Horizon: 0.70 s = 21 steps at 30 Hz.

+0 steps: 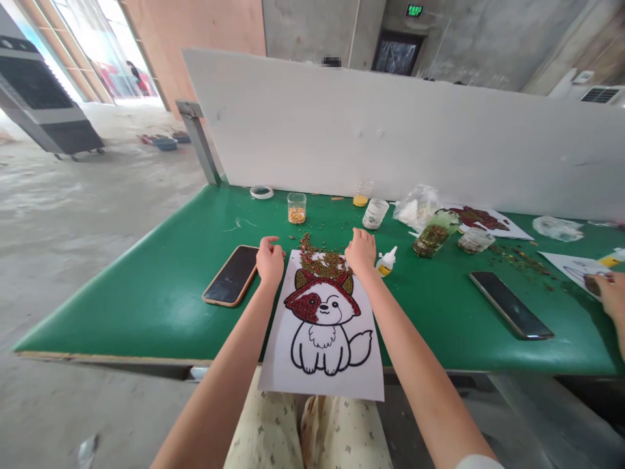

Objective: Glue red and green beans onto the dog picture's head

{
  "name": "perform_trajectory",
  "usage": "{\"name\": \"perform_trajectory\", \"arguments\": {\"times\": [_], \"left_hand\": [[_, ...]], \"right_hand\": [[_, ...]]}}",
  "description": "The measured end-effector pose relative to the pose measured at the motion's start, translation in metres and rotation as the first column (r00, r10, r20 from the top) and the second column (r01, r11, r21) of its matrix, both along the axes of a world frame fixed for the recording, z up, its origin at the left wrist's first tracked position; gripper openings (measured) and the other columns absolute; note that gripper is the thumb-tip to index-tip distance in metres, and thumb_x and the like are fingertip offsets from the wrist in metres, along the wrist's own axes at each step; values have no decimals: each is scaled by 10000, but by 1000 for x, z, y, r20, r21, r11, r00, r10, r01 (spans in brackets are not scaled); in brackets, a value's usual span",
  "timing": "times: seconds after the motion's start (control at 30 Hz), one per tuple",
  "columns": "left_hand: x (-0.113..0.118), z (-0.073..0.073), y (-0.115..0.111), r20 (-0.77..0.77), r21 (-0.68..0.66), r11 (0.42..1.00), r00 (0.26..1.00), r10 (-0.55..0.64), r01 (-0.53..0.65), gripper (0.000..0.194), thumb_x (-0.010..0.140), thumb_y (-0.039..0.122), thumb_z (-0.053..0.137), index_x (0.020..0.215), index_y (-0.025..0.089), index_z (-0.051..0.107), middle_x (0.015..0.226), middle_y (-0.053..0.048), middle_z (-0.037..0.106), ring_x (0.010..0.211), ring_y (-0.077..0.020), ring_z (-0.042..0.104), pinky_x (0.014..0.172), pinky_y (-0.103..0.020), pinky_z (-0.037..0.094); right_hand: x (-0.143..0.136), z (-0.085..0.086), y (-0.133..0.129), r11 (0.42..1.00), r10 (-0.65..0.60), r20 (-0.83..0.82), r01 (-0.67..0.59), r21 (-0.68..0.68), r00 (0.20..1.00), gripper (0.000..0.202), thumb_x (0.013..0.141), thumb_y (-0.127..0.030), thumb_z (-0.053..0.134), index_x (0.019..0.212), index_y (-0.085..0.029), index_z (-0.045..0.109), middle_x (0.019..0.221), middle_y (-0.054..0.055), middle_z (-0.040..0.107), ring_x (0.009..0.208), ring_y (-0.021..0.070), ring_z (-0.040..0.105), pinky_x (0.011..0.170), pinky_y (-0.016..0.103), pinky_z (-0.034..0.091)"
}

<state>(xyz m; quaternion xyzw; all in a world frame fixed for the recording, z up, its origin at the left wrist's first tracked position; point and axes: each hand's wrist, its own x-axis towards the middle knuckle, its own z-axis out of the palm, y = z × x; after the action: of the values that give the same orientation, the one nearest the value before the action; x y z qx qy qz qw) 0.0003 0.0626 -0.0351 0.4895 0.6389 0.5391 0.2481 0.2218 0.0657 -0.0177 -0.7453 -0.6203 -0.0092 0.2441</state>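
A sheet of paper (322,384) with a cartoon fox-like drawing lies in front of me, its lower end overhanging the table edge. Dark red beans cover part of the head and green beans fill the ears. Loose green and red beans (322,264) are heaped over the paper's top edge and spill onto the table. My left hand (271,262) rests left of the heap, fingers loosely bent and apart, holding nothing visible. Beside the heap's right side, my right hand (361,251) lies at the paper's upper corner, fingers slightly bent, with no held object showing.
A phone (232,275) lies left, another phone (510,305) right. Behind stand a cup of yellow kernels (297,210) and a clear jar (375,213). A glue bottle (385,262) is right of my right hand. Another person's hand (612,293) works at far right.
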Motion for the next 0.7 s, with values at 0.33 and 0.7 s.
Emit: {"name": "perform_trajectory", "arguments": {"times": [0.33,0.7], "left_hand": [[1,-4,0,-8,-19,1000,1000,14,-14,230,725,194,450,943,218,520,614,34,569,601,-146,567,616,-252,418],[6,3,-7,-79,-88,996,997,6,-13,210,759,185,448,951,217,526,669,16,590,657,-151,576,630,-255,400]], "right_hand": [[8,-9,63,982,-91,61,100,-162,994,411,886,-61,329,1260,-119,491,1256,164,519,1159,248,472,891,333,397],[6,-6,94,981,-84,132,105,-164,988,284,881,-130,440,1092,-156,629,1155,145,587,1096,282,519,808,378,434]]}}
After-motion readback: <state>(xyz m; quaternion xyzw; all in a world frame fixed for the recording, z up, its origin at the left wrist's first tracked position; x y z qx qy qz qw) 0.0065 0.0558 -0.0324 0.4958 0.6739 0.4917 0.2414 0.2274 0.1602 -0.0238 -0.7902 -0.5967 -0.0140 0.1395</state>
